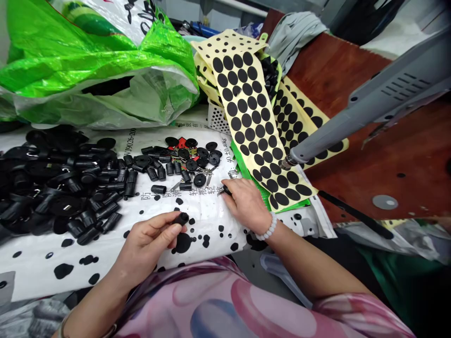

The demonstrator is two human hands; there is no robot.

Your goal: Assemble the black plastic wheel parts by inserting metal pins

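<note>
Near the front edge of the white printed sheet (207,239), my left hand (151,241) pinches a small black cylindrical plastic part (182,218), its hollow end facing right. To the right, my right hand (246,204) has its fingertips closed on a small dark piece (226,189), mostly hidden by the fingers. Just beyond both hands lie loose black ribbed cylinders (159,189), black round discs (199,180) and small metal strips (209,179). A large heap of black plastic parts (70,188) covers the left side.
Sheets of round black stickers (243,108) lean over a basket (217,117) and a green tray (243,164). A grey power screwdriver (327,126) reaches in from the right. A green plastic bag (105,70) stands at the back left. A brown board (387,173) is at right.
</note>
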